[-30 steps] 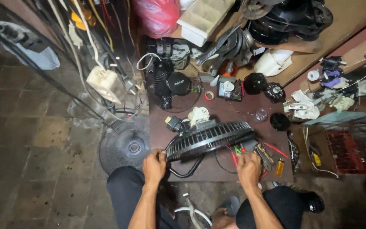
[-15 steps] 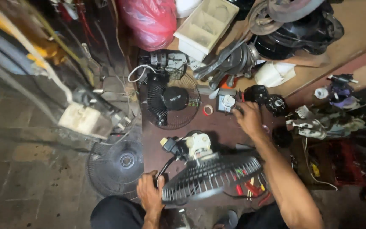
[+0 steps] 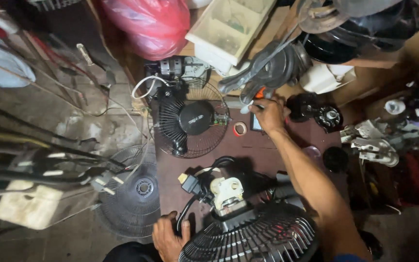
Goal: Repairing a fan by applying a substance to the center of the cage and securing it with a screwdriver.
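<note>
the fan grille [image 3: 253, 237], black and ribbed, lies at the near edge of the brown surface [image 3: 263, 150], and everything else is placed from it. the left hand [image 3: 168, 237] rests against the grille's left rim, fingers [image 3: 185, 230] curled onto the black cable that loops out from under it; how firmly they close i cannot tell. just beyond the grille sits the exposed white fan motor [image 3: 226, 191] with its cable and plug, open to view with no cover on it.

the right hand [image 3: 267, 114] is stretched well beyond the grille, to the far side of the surface, fingers pinched together on a small orange-tipped tool [image 3: 260, 92] beside a grey fan blade [image 3: 267, 68]. a roll of red tape [image 3: 240, 128] lies just left of that hand.

beyond and left of the grille stands a second small black fan [image 3: 190, 119], cage still on. another loose guard [image 3: 136, 194] lies on the floor to the grille's left.

as a judgement: the fan looks partly stripped, motor bared and grille free, with the work on the motor still ahead.
</note>
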